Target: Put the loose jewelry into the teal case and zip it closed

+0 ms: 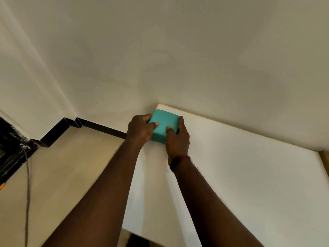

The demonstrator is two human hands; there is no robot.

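Observation:
The teal case (164, 121), a small square box with its lid down, sits at the far left corner of the white table (249, 175) by the wall. My left hand (139, 130) grips its left side, thumb lying on the lid. My right hand (178, 139) grips its right side, thumb on the lid and fingers wrapped round the far right edge. I see no loose jewelry. The zipper is hidden by my hands.
A cream wall (178, 59) rises right behind the table. To the left is beige floor (71, 166) with a black skirting strip (99, 127), a grey cable (27, 184) and a dark frame (10, 148). A wooden edge (324, 159) shows at far right.

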